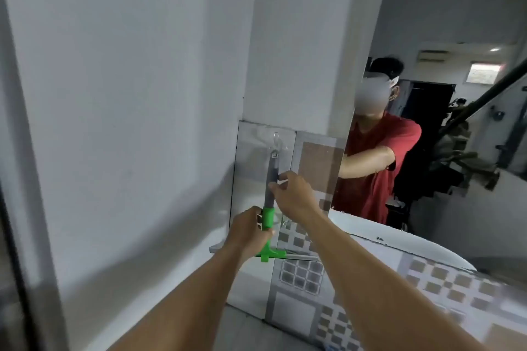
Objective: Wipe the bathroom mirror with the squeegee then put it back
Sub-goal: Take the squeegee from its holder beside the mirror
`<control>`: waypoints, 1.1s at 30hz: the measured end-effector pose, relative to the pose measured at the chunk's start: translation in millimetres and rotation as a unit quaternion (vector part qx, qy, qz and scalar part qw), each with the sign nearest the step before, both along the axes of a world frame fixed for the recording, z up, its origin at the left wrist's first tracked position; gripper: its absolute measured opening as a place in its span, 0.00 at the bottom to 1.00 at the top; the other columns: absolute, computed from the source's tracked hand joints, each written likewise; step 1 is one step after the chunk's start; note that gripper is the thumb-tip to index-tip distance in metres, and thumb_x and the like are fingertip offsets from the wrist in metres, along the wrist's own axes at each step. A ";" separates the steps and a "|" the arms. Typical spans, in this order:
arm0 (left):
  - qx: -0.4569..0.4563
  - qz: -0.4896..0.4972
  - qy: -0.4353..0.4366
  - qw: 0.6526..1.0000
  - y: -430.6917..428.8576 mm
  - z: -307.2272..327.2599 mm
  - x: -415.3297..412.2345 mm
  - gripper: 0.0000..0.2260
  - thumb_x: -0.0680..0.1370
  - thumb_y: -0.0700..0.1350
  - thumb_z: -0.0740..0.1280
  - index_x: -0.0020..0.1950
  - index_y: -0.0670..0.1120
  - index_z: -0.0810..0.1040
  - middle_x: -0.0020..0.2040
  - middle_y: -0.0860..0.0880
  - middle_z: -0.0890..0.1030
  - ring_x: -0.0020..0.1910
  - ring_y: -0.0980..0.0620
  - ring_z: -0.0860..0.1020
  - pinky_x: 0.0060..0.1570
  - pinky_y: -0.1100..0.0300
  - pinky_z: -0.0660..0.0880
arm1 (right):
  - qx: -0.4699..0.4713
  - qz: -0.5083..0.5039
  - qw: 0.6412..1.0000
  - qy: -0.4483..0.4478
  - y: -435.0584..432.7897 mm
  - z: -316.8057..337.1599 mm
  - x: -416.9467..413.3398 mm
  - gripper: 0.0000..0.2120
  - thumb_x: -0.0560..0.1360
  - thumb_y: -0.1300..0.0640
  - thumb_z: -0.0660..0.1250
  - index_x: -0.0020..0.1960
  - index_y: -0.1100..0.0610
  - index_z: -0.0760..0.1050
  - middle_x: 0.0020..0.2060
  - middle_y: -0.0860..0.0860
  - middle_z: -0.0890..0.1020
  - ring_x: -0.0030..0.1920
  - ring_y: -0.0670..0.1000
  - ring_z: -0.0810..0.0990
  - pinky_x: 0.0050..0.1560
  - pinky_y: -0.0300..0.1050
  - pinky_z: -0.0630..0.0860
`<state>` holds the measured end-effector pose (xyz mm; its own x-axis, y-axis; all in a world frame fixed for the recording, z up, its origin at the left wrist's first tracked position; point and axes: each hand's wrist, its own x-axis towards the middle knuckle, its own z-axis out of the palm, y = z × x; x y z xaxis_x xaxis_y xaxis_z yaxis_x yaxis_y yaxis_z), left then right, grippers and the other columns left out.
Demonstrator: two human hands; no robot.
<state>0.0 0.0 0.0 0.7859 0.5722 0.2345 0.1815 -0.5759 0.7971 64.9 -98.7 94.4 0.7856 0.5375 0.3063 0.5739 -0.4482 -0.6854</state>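
Note:
The squeegee (270, 194) has a grey handle, a green neck and a blade at the bottom. It stands upright against the tiled wall, its top end at a clear wall hook (276, 138). My left hand (249, 234) grips the green neck just above the blade. My right hand (293, 194) pinches the grey handle higher up with fingertips. The bathroom mirror (456, 122) hangs to the right and reflects a person in a red shirt.
A white pillar (299, 37) rises above the tiles. Patterned tiles (302, 273) cover the lower wall. A white basin edge (399, 245) curves at the right below the mirror. A plain grey wall (128, 122) fills the left.

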 end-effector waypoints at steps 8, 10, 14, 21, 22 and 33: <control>-0.088 0.026 -0.046 0.995 -13.2 -11.6 -7.2 0.08 0.71 0.45 0.76 0.47 0.51 0.80 0.44 0.52 0.84 0.40 0.50 0.83 0.44 0.49 0.83 | 0.050 -0.017 0.997 0.053 2.8 -14.3 -2.4 0.16 0.81 0.56 0.65 0.67 0.58 0.72 0.47 0.50 0.81 0.37 0.42 0.77 0.32 0.35 0.70; -0.097 0.021 -0.053 0.994 -10.9 -8.3 -6.7 0.08 0.71 0.45 0.76 0.48 0.50 0.80 0.45 0.53 0.83 0.43 0.51 0.83 0.45 0.49 0.83 | 0.059 -0.012 0.997 0.053 5.6 -5.0 -3.6 0.15 0.81 0.56 0.66 0.67 0.57 0.72 0.48 0.50 0.82 0.37 0.41 0.78 0.31 0.34 0.69; -0.044 0.028 -0.078 0.996 -33.9 32.7 -29.6 0.10 0.73 0.45 0.76 0.52 0.48 0.80 0.46 0.53 0.83 0.42 0.54 0.82 0.45 0.52 0.83 | 0.113 0.003 0.993 0.043 -20.5 26.6 -15.4 0.14 0.80 0.57 0.67 0.64 0.58 0.73 0.47 0.51 0.82 0.39 0.44 0.80 0.34 0.37 0.74; -0.003 0.055 -0.102 0.993 -43.9 30.4 -38.2 0.09 0.76 0.47 0.73 0.53 0.50 0.77 0.45 0.56 0.81 0.38 0.62 0.78 0.35 0.77 0.67 | 0.130 0.014 0.990 0.057 -22.2 30.5 -25.1 0.13 0.79 0.58 0.68 0.63 0.57 0.75 0.52 0.54 0.84 0.50 0.54 0.84 0.47 0.48 0.83; 0.005 0.052 -0.108 0.993 -49.2 33.0 -41.1 0.10 0.76 0.47 0.74 0.53 0.50 0.77 0.45 0.56 0.81 0.39 0.61 0.78 0.35 0.77 0.67 | 0.135 0.011 0.989 0.060 -29.2 34.2 -27.1 0.12 0.79 0.58 0.68 0.63 0.57 0.75 0.50 0.53 0.84 0.50 0.54 0.84 0.50 0.51 0.83; 0.173 -0.065 -0.115 0.976 -157.7 96.7 -87.1 0.05 0.80 0.43 0.67 0.55 0.46 0.79 0.48 0.48 0.82 0.44 0.52 0.80 0.46 0.57 0.79 | 0.172 -0.093 0.980 -0.045 -196.6 81.3 -67.3 0.29 0.73 0.53 0.76 0.69 0.54 0.68 0.50 0.50 0.82 0.49 0.52 0.83 0.50 0.51 0.82</control>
